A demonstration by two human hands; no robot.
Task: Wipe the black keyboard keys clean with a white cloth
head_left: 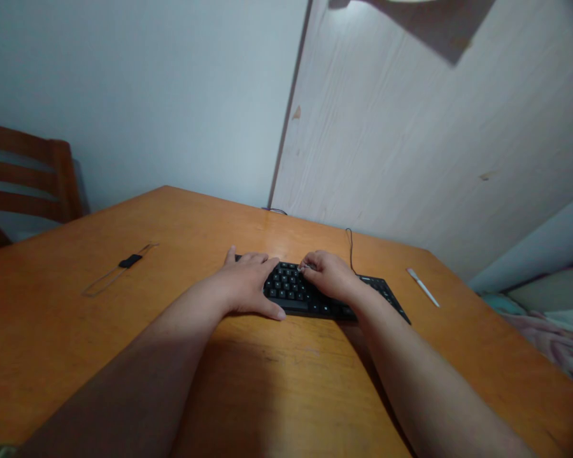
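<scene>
A black keyboard (286,284) lies on the wooden table in front of me. My left hand (246,284) rests over its left end, fingers spread and thumb along the front edge, steadying nothing visible between them. Over the middle of the keys, my right hand (332,273) is closed in a pinch. Something small and pale shows at its fingertips, too small to name. The hand and forearm hide part of the right-hand keys.
A wire keycap puller (130,261) with a black middle lies to the left on the table (181,222). At right is a small white-handled brush (423,287). The keyboard's cable (350,251) runs toward the wall. A wooden chair (28,172) stands at far left.
</scene>
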